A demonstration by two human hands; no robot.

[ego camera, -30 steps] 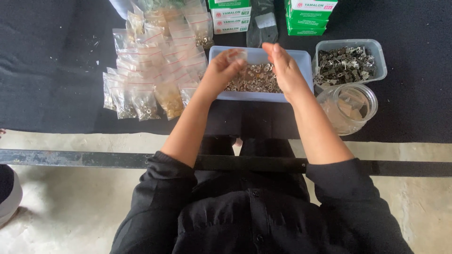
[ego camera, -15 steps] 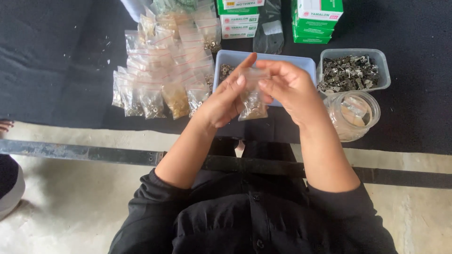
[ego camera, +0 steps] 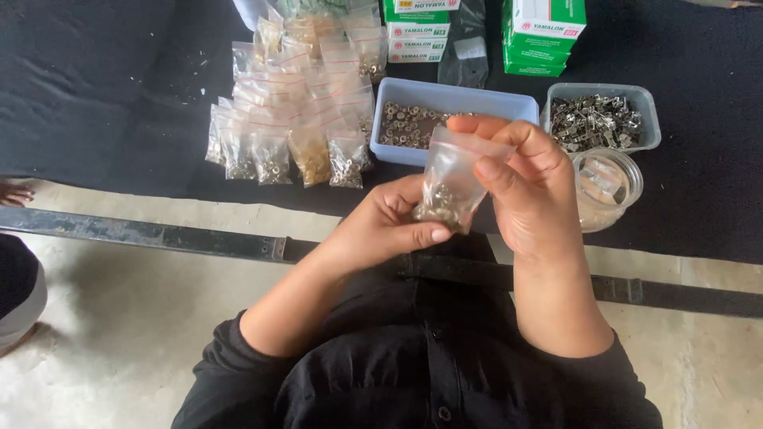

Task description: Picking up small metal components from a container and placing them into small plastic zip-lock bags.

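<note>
Small zip bag (ego camera: 449, 181) of metal eyelets now lifted clear of blue tray (ego camera: 509, 104). Pinched at top by right hand (ego camera: 528, 187), cupped below by left hand (ego camera: 381, 226). Filled, apparently ready for sealing.

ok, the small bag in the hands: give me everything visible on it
The small bag is a clear plastic pouch with a thin red line near its top edge, which looks like a press seal. It is held upright, slightly tilted, above the person's lap, in front of the blue tray. Small round metal pieces sit bunched in its bottom; the upper part looks empty. The right hand pinches its top edge and the left hand supports the bottom. Whether the seal is closed cannot be told.
</note>
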